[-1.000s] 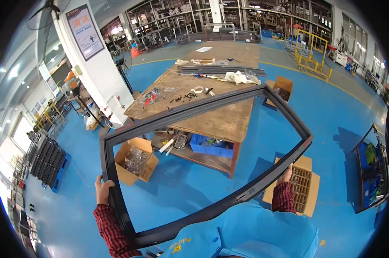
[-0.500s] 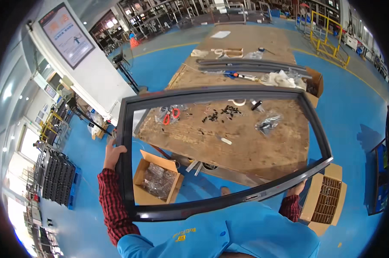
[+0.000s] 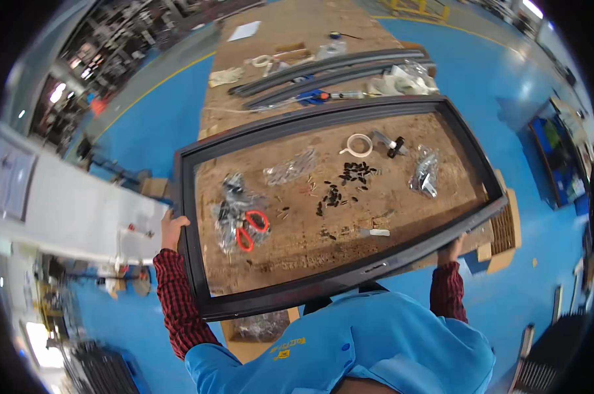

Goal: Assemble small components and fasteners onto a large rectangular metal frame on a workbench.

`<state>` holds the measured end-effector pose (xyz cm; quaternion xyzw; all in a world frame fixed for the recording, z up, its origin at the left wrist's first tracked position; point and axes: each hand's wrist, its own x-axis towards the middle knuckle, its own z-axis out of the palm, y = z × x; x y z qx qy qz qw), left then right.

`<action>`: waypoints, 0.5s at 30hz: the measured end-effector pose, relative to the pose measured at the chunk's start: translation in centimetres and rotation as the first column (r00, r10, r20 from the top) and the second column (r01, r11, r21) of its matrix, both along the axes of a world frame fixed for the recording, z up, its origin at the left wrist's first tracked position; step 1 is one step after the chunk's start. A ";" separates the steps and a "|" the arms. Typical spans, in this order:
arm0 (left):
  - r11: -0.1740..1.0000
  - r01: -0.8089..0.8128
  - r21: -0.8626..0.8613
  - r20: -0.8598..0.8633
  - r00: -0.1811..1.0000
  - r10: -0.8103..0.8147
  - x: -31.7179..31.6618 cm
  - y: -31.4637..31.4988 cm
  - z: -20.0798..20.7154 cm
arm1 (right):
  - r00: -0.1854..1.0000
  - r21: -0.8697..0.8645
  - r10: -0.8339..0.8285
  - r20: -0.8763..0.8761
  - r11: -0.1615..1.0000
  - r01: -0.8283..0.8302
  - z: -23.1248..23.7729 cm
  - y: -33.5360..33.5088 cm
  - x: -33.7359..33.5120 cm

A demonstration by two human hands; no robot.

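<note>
A large black rectangular frame point(image 3: 290, 289) is held in front of me, over the wooden table point(image 3: 244, 279). My left hand point(image 3: 173, 231) grips its left side, thumb on top. Under the near right part, my right hand point(image 3: 450, 251) holds the near rail, its fingers partly hidden by the frame. Through the opening I see red-handled scissors point(image 3: 251, 230) on plastic bags, small black parts point(image 3: 357, 173), a roll of tape point(image 3: 359, 145), a white-handled blade point(image 3: 378, 232), a black-capped item point(image 3: 396, 146) and a clear bag of parts point(image 3: 426, 172).
Beyond the frame lie long grey strips point(image 3: 330, 71), a blue-and-red tool point(image 3: 316, 96), crumpled white plastic point(image 3: 402, 81) and a white sheet point(image 3: 245, 31). Open cartons stand on the floor: one with bagged parts point(image 3: 261, 327) near me, one with dividers point(image 3: 505, 230) at right. A white pillar point(image 3: 80, 203) rises at left.
My view has turned and come nearer the table. The frame, still in both hands, now spans the tabletop, where before its near left part was over the floor and a carton.
</note>
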<state>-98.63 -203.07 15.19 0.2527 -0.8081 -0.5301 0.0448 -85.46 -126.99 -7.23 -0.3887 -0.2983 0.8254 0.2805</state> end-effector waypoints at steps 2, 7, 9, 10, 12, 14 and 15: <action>0.996 0.091 0.021 -0.012 0.996 -0.091 -3.3 -4.2 -4.0 | 1.000 -0.016 0.024 -0.004 1.000 -0.025 -2.3 -1.4 -0.1; 0.986 0.156 0.059 -0.017 0.988 -0.156 -8.0 -6.6 -12.4 | 0.963 0.164 -0.069 0.260 0.986 0.027 -6.7 -1.0 1.0; 0.976 0.186 0.115 0.022 0.982 -0.190 -7.8 -6.0 -12.4 | 0.907 0.218 -0.079 0.415 0.976 -0.015 -6.2 -1.3 1.5; 0.979 0.183 0.094 0.018 0.982 -0.186 -7.7 -6.2 -13.2 | 0.872 0.241 -0.081 0.483 0.969 -0.043 -5.4 -1.2 1.5; 0.989 0.146 0.037 0.011 0.989 -0.146 -7.3 -7.6 -14.8 | 0.827 0.333 -0.098 0.553 0.936 -0.112 -3.4 -2.8 0.8; 0.985 0.172 0.001 0.057 0.983 -0.172 -7.5 -7.6 -14.7 | 0.718 0.459 -0.116 0.686 0.835 -0.304 -1.0 -4.3 0.7; 0.975 0.220 -0.008 0.102 0.971 -0.218 -8.0 -7.5 -14.1 | 0.654 0.495 -0.138 0.744 0.771 -0.401 0.2 -4.9 0.8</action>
